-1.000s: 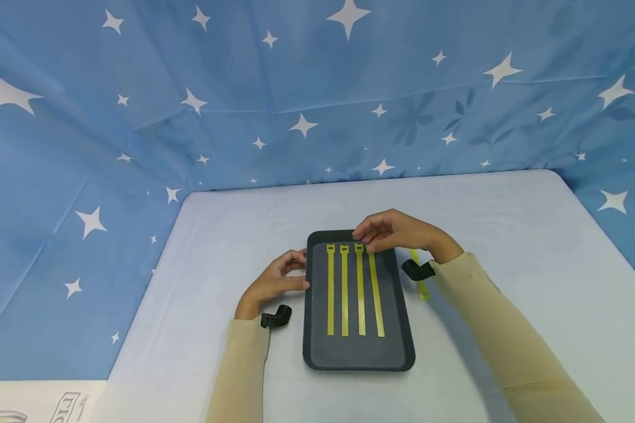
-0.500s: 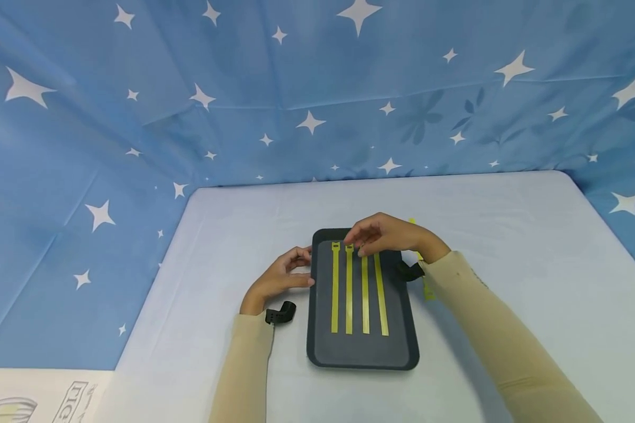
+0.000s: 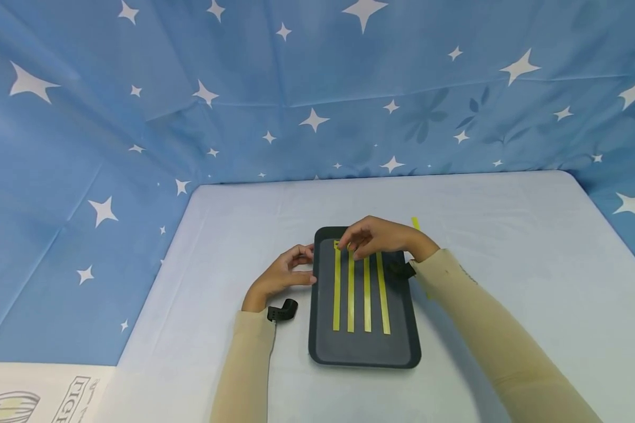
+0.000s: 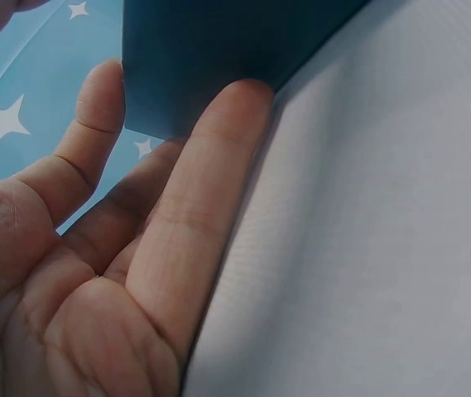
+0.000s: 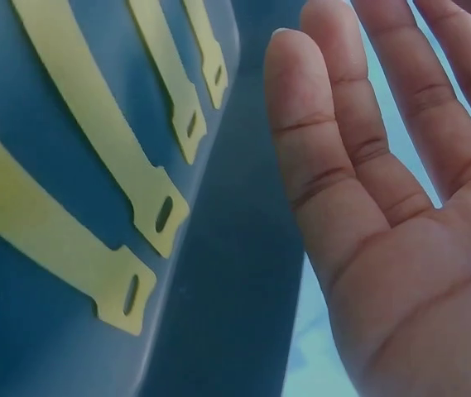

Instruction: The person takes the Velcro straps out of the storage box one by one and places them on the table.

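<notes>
A dark grey tray [image 3: 362,353] lies upright on the table, with several yellow cable straps [image 3: 351,294] side by side on its floor. Each strap has a slotted head [image 5: 165,213] at the far end, seen close in the right wrist view. My left hand [image 3: 281,275] touches the tray's left wall; its fingertips [image 4: 239,103] lie against the outside. Over the far end hovers my right hand [image 3: 383,238], its index fingertip close to the head of the leftmost strap; the head view does not show whether they touch. It covers some strap heads.
Another yellow strap [image 3: 415,222] lies on the white tablecloth [image 3: 508,264] right of the tray, mostly behind my right wrist. A blue starry curtain [image 3: 243,117] hangs behind and to the left. A printed cloth or paper [image 3: 37,390] sits at the lower left.
My right hand has moved left across the strap heads, from the rightmost to the leftmost. The left hand stays at the tray's side, and the view has shifted slightly.
</notes>
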Demonstrator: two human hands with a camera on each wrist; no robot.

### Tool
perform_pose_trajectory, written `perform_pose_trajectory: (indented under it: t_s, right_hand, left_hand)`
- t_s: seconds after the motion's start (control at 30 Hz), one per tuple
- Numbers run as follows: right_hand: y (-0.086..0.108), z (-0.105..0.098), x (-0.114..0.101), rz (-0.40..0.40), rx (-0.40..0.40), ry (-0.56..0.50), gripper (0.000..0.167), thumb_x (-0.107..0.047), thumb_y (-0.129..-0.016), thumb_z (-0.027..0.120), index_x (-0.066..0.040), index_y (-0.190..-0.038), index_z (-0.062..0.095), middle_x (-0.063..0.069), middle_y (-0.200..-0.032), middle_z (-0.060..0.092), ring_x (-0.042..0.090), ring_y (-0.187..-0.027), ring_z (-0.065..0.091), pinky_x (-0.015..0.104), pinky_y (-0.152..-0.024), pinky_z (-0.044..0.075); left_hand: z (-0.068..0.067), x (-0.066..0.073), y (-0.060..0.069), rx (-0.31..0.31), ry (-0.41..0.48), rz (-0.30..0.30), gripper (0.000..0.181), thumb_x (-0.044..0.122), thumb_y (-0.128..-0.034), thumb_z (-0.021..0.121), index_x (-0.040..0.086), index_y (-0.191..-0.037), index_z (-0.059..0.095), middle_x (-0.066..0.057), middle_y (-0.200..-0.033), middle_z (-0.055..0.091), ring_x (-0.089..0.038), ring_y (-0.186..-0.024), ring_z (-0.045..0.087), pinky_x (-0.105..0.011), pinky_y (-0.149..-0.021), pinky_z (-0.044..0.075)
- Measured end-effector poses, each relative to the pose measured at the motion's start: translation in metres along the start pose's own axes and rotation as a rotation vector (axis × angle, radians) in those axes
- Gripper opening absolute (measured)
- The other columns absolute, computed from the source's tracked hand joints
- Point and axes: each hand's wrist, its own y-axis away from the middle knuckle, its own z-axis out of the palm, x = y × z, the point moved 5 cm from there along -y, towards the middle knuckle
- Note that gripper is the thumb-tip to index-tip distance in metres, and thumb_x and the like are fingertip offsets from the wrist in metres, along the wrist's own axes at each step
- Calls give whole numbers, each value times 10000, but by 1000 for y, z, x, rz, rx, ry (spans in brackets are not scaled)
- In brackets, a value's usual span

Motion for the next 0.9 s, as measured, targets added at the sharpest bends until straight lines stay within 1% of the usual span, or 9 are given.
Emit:
perform_pose_trajectory:
  t_s: [0.23, 0.37, 0.53, 0.73, 0.9]
  right_hand:
    - [-9, 7, 0, -20, -38, 42, 311, 90, -982, 697, 157, -1284, 672, 305, -1335, 675, 510, -1177, 652, 393, -937, 612]
    - [-14, 11, 0, -10, -67, 60, 310, 102, -980, 691, 169, -1281, 669, 307, -1325, 681, 495, -1180, 661, 390, -952, 608]
    - [-23, 14, 5, 13, -106, 77, 304, 114, -981, 683, 158, -1282, 681, 300, -1315, 691, 452, -1162, 689, 385, -949, 610]
    - [-31, 18, 11, 17, -136, 71, 288, 133, -975, 682, 161, -1261, 691, 302, -1289, 705, 411, -1093, 727, 369, -910, 621]
    - [-37, 20, 14, 45, -148, 87, 280, 148, -973, 661, 153, -1250, 702, 275, -1229, 732, 355, -1014, 749, 355, -864, 627]
  left_hand:
    - [0, -1, 0, 15, -13, -23, 470, 71, -889, 820, -58, -1238, 532, -253, -1716, 327, -446, -1404, 522, -349, -1051, 534]
    - [0, -1, 0, 18, -10, -24, 473, 76, -887, 819, -55, -1239, 532, -249, -1719, 324, -447, -1414, 514, -350, -1053, 533]
    - [-1, 0, 0, 16, -6, -19, 474, 60, -890, 812, -69, -1247, 526, -253, -1726, 309, -444, -1393, 529, -339, -1040, 538]
    - [0, 2, 0, 12, -8, -15, 456, 49, -900, 806, -60, -1248, 533, -259, -1725, 308, -443, -1393, 535, -342, -1039, 541]
    - [0, 1, 0, 6, 4, -10, 452, 34, -901, 792, -69, -1250, 524, -261, -1727, 301, -444, -1402, 529, -356, -1055, 549]
